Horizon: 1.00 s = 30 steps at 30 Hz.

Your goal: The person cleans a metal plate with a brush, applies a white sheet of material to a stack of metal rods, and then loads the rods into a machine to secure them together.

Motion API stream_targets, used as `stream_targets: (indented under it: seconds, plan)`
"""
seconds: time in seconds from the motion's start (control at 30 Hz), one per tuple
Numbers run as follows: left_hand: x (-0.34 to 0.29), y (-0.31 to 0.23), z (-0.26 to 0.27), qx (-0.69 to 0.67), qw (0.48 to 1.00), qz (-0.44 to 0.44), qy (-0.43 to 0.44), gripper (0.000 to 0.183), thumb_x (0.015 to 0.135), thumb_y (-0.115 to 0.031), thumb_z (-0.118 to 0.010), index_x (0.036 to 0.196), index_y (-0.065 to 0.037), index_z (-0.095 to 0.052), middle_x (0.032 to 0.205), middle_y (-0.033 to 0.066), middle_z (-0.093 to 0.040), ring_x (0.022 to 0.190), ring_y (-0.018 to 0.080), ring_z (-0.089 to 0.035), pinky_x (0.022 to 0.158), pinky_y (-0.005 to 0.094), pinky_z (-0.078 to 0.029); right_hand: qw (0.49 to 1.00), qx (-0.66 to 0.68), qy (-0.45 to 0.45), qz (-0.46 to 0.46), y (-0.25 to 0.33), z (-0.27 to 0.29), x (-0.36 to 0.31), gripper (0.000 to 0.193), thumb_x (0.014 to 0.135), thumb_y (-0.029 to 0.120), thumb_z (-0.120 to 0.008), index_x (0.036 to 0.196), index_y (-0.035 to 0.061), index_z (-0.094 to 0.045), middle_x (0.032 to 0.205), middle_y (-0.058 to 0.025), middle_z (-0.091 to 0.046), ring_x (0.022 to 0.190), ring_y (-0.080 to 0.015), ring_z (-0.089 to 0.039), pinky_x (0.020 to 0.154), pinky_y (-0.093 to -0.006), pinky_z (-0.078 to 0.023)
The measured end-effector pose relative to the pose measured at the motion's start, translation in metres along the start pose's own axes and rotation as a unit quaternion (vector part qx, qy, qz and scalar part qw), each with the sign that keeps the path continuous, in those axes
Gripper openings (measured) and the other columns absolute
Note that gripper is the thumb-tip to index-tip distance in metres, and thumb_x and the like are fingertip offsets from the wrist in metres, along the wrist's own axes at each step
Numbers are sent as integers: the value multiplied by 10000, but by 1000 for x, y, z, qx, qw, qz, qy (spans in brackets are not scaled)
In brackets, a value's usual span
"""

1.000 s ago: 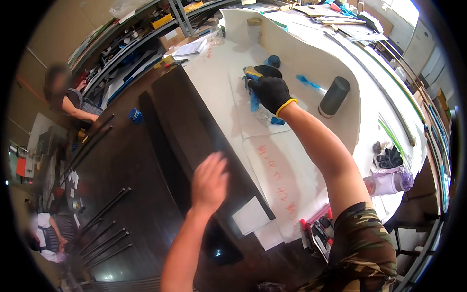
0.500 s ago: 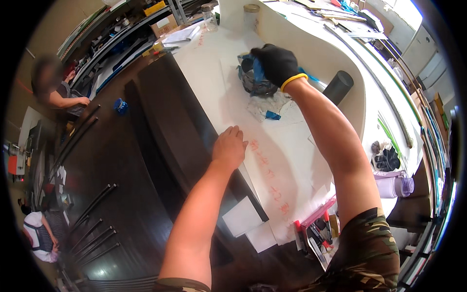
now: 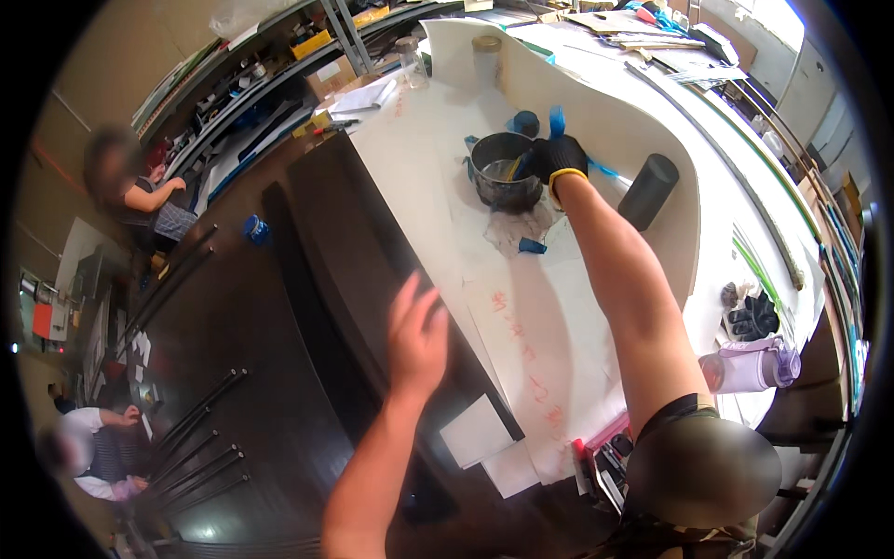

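My right hand [image 3: 562,158], in a black glove with a yellow cuff, is closed at the right rim of a dark, stained pot [image 3: 507,191]. It grips a blue-handled tool [image 3: 557,121] that rises above the fist; the tool's lower end seems to reach into the pot, and its kind cannot be made out. Behind the pot sits a small dark round thing with blue on it [image 3: 524,123]. Smeared paper lies under the pot, with a blue scrap [image 3: 533,246] in front. Bare and slightly blurred, my left hand [image 3: 416,340] hovers over the dark panel [image 3: 349,210], fingers apart, holding nothing.
A curved white sheet [image 3: 643,121] stands up behind the pot, with a dark cylinder [image 3: 649,191] against it. Glass jars [image 3: 486,61] stand at the back. At right are a black glove [image 3: 752,319] and a lilac bottle [image 3: 750,366]. Two people are at the left.
My left hand has lifted off the panel's edge and drawn back to the left. My right hand has shifted down to the pot's right rim, and the pot's mouth now shows.
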<state>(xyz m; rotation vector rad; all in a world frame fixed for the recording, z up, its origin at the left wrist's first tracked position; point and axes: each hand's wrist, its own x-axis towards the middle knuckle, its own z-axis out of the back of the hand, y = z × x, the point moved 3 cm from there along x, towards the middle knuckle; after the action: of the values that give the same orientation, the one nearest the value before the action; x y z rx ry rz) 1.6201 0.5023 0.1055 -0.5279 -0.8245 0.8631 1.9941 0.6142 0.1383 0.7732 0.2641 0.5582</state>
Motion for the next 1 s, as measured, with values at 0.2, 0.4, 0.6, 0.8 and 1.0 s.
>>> stream_targets:
  seconds: [0.2,0.4,0.6,0.8,1.0]
  plan:
    - [-202,-40,132,241,967,80,-40,358,931,-130,-583,1255,21,-610,1467,244,-483,1327,428,-465,1108,520,-367,939,-178,28,293,27,16,-12,288,846,261,-685,1107,155,-744,1013,-196,-726,961,-371,-699,864,-405,-544]
    - [-364,-70,150,315,938,136,56,418,980,-221,-565,1336,-1,-567,1450,243,-507,1335,446,-462,1114,566,-355,940,-150,54,303,14,-1,-18,245,872,91,-577,1048,112,-746,1051,-216,-709,987,-400,-679,860,-426,-538]
    - [-416,-92,122,293,916,205,182,529,995,-260,-523,1446,8,-452,1549,232,-392,1429,420,-369,1170,562,-301,931,-105,35,348,6,23,-19,202,862,127,-619,1019,92,-741,1015,-181,-730,960,-363,-688,861,-391,-532]
    - [-417,-93,117,286,940,153,103,546,987,-245,-563,1461,-6,-434,1548,240,-385,1415,435,-377,1169,562,-312,966,168,54,191,-28,49,10,128,931,165,-633,1004,62,-656,789,-79,-682,621,-204,-658,549,-300,-527]
    - [-419,-87,119,277,948,134,82,536,989,-277,-536,1439,5,-467,1531,250,-407,1400,445,-391,1164,565,-317,935,324,38,142,-92,26,-5,132,945,193,-617,932,67,-582,729,-94,-624,590,-236,-607,547,-309,-520]
